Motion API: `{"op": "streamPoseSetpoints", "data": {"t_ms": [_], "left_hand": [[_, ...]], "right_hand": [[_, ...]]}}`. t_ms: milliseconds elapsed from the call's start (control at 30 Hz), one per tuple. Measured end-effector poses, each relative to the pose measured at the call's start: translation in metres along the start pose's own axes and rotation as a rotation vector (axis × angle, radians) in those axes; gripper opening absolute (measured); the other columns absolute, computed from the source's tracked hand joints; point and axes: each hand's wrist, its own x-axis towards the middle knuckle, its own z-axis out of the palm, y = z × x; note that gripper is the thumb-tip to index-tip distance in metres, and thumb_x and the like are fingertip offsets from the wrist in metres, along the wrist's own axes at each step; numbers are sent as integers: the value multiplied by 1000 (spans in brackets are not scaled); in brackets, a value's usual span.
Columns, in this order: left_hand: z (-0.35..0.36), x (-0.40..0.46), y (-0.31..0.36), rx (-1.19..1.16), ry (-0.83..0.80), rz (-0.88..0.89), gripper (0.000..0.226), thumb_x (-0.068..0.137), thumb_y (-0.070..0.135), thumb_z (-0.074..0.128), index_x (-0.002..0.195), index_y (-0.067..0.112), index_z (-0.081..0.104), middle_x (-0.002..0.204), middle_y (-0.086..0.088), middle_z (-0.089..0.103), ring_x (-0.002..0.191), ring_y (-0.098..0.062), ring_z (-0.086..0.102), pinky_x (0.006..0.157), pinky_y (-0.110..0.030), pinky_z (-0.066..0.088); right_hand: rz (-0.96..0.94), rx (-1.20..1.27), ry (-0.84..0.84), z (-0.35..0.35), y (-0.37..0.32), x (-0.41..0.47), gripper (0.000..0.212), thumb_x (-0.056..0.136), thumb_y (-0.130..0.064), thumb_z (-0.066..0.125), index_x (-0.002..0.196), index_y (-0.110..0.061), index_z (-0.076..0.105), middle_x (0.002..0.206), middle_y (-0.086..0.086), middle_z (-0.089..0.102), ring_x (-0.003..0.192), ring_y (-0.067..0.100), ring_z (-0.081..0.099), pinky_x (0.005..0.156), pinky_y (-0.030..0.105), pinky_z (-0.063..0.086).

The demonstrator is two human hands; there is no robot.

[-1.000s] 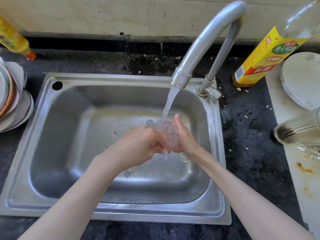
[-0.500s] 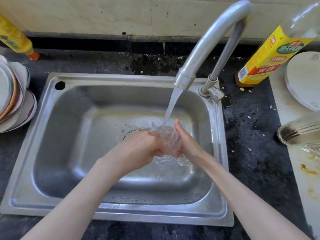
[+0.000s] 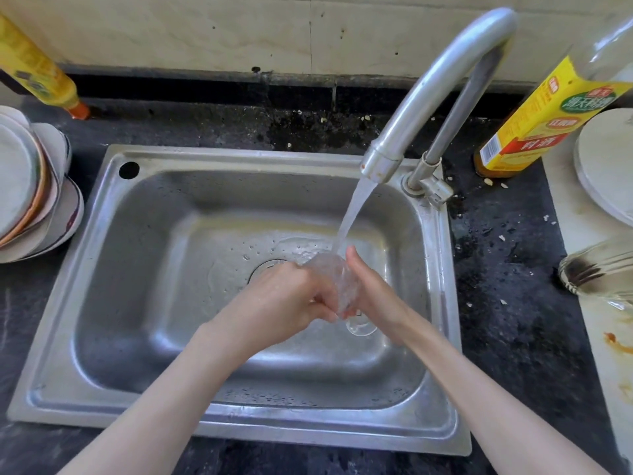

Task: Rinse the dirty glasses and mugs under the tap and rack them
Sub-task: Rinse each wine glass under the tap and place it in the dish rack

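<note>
A small clear stemmed glass (image 3: pixel 337 279) is held over the middle of the steel sink (image 3: pixel 144 255), right under the running stream from the curved tap (image 3: pixel 431 84). Water pours into its bowl and spills over. My left hand (image 3: pixel 284 303) is curled around the glass from the left, fingers closed on it. My right hand (image 3: pixel 370 293) presses flat against its right side. The round foot of the glass (image 3: pixel 361 327) shows below my hands. A second clear glass (image 3: pixel 603 269) lies on its side on the counter at the right edge.
A stack of plates and bowls (image 3: pixel 30 193) stands left of the sink. A yellow bottle (image 3: pixel 37 70) stands at the back left, a yellow-labelled bottle (image 3: pixel 541 118) behind the tap at the right. A white round plate (image 3: pixel 606 166) sits on the pale board at the far right.
Both hands stay on the glass under the stream, shifting only slightly in the sink. More of the drain ring shows behind my left hand.
</note>
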Motion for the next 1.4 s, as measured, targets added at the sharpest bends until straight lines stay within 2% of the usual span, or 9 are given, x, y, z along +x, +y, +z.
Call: {"op": "streamPoseSetpoints", "data": {"t_ms": [100,300,500,700,800,933,1133,1333,1400], "left_hand": [[5,-2,-2,-175,133,-9,22,74,28,76,66,34,56,75,14,62,73,0,54,73,-27,46],[0,-1,-1,20,-131,116,13,82,23,68,91,33,70,94,15,66,93,-8,60,82,-31,46],[6,3,0,-304,286,-63,34,68,28,79,58,30,47,60,23,58,59,2,51,58,-21,41],[-2,-1,-8,-103,-141,145,14,82,20,68,89,31,71,93,9,66,87,-10,61,81,-33,48],[-1,1,-1,-9,35,28,4,75,29,74,77,28,70,81,8,67,79,-11,60,74,-29,45],[5,3,-5,-243,319,-36,38,68,33,78,60,30,42,61,12,51,62,-5,49,58,-27,39],[-7,-2,-12,-6,-137,113,15,83,19,67,90,31,71,95,16,65,91,-3,57,83,-28,45],[2,3,-9,-286,248,-82,39,67,26,81,59,29,43,57,12,49,56,-5,45,58,-26,38],[1,2,-7,-324,156,5,29,72,20,78,69,27,50,68,12,55,65,-4,51,65,-24,43]], "right_hand": [[-53,-17,147,5,3,-3,67,91,-64,21,102,-11,61,68,4,53,61,13,47,54,21,35],[174,58,9,1,-9,-2,66,97,-54,20,64,-24,68,48,5,49,39,15,36,40,21,19],[-210,1,210,13,4,-5,41,94,-49,36,92,-13,56,68,-8,54,61,8,47,59,19,38],[108,64,40,8,-12,-2,65,98,-50,20,62,-24,68,46,0,54,41,16,39,45,26,15],[58,48,36,5,-9,1,59,92,-61,28,68,-17,59,58,3,48,51,15,34,46,24,20],[-171,-40,142,11,-6,-5,33,92,-53,41,89,-22,53,68,-14,50,55,0,43,55,16,34],[156,25,-19,8,-17,0,71,93,-61,12,62,-24,64,43,1,50,35,11,32,36,18,18],[-119,-74,114,13,-7,0,64,88,-62,36,116,-6,55,90,3,58,69,7,54,59,15,42],[-100,-65,151,16,-12,0,55,92,-60,31,103,-19,65,88,6,63,69,7,57,52,14,44]]}}
